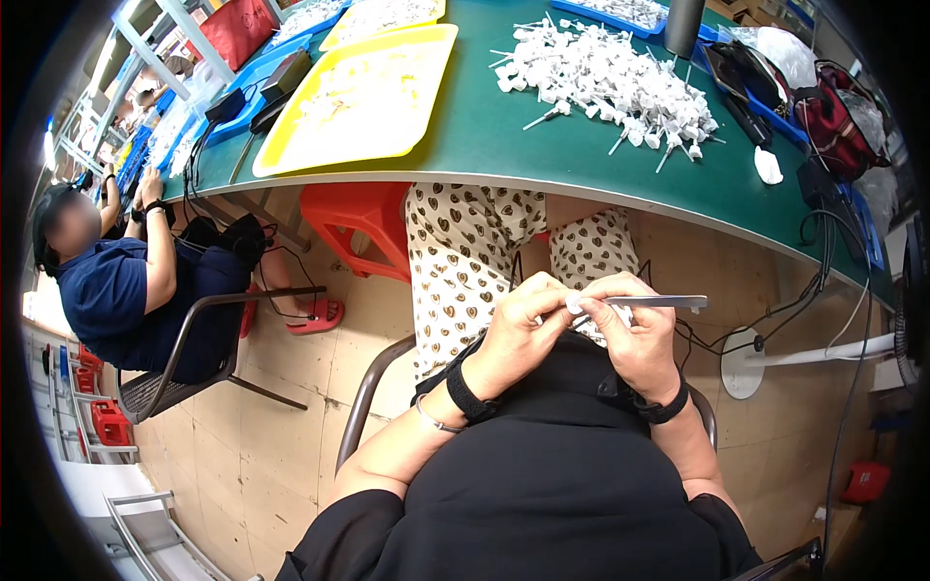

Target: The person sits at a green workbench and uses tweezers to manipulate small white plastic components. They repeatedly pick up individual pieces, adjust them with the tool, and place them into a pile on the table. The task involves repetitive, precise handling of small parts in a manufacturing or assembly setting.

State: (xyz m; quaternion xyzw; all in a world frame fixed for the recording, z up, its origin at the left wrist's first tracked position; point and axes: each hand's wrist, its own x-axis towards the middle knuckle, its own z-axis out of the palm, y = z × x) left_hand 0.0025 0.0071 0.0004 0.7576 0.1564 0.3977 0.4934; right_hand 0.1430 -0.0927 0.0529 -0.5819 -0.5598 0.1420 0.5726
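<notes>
Above my lap, my left hand (523, 334) pinches a small white plastic part (573, 303) between thumb and fingertips. My right hand (635, 334) is closed on a slim silver metal tool (668, 301), whose flat end sticks out to the right. Whether it is a blade or tweezers I cannot tell. The fingertips of both hands meet at the white part, which they mostly hide. On the green table (475, 126) ahead lies a large pile of white plastic pieces (605, 82) with thin grey stems.
A yellow tray (426, 107) holding small pale pieces stands left of the pile, near the table edge. Bags (843, 116) and cables (823, 232) crowd the right end. A red stool (358, 228) sits under the table. At left, a seated co-worker (131, 281) works.
</notes>
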